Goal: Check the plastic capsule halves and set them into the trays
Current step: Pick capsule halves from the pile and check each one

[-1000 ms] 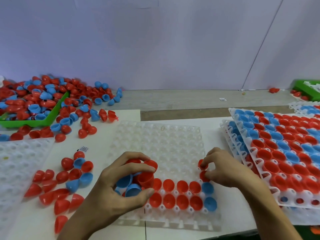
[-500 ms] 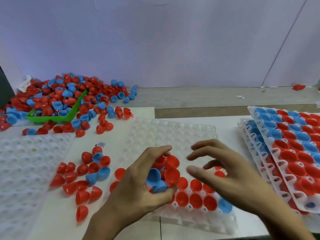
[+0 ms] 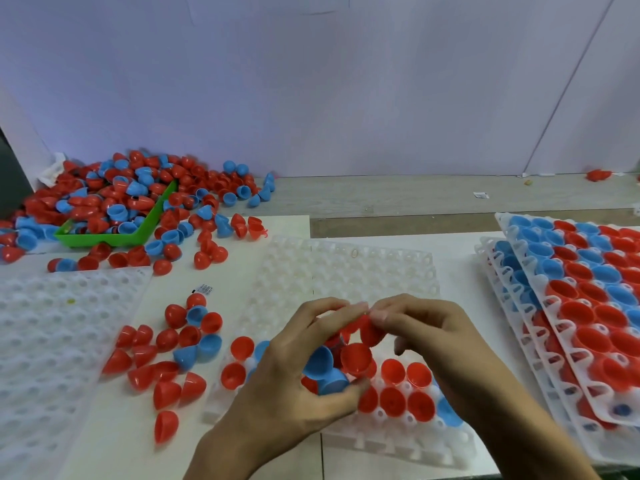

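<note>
My left hand (image 3: 294, 382) cups a bunch of red and blue capsule halves (image 3: 341, 363) over the white tray (image 3: 346, 271) in front of me. My right hand (image 3: 429, 337) reaches into that bunch and pinches one red half (image 3: 370, 331) at its top. The tray's two nearest rows hold several red halves (image 3: 393, 372) and a blue one (image 3: 448, 412). Its far rows stand bare. Part of the near rows is hidden under my hands.
Loose red and blue halves (image 3: 173, 348) lie left of the tray. A big heap spills over a green bin (image 3: 114, 237) at far left. Another white tray (image 3: 45, 327) lies at left. Filled trays (image 3: 581, 299) are stacked at right.
My right hand left the tray's right side and came to the left hand's bunch, closing on a red half. The view has shifted left.
</note>
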